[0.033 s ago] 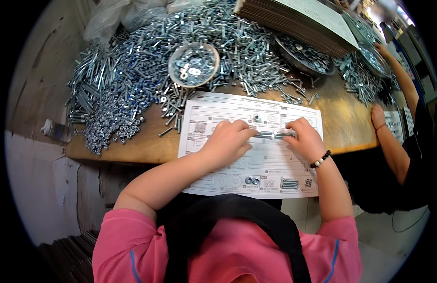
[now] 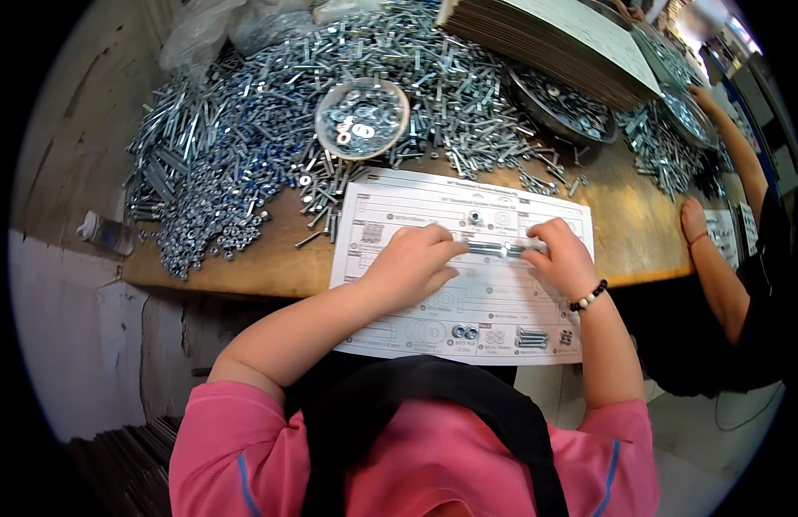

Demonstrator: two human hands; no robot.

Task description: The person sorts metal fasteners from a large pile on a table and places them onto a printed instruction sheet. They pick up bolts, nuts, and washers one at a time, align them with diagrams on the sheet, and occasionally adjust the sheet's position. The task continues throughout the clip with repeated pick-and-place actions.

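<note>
Long silver bolts [image 2: 492, 249] lie side by side across a white printed sheet [image 2: 390, 293] with part outlines. My left hand [image 2: 416, 265] reaches their left end with its fingertips, its thumb spread away below. At the other end is my right hand [image 2: 568, 261], thumb and forefinger apart around the bolt ends. Whether the fingertips press on the bolts is hard to make out. A single nut [image 2: 475, 217] sits near the sheet's top. Along its lower edge rest two nuts [image 2: 464, 332], a group of short bolts [image 2: 531, 337] and some small nuts [image 2: 566, 337].
Loose bolts [image 2: 270, 121] heap across the back of the table, with nuts [image 2: 211, 228] at left. A bowl of washers [image 2: 405, 129], a metal bowl [image 2: 588, 138] and stacked cardboard [image 2: 554, 43] stand behind the sheet. A clear bottle [image 2: 106, 233] is far left; a co-worker's arm [image 2: 717, 267] is at right.
The whole view has shifted slightly, so the table and sheet appear a little further right. My right fingers look slightly further from the bolts' end; the left hand stays about the same.
</note>
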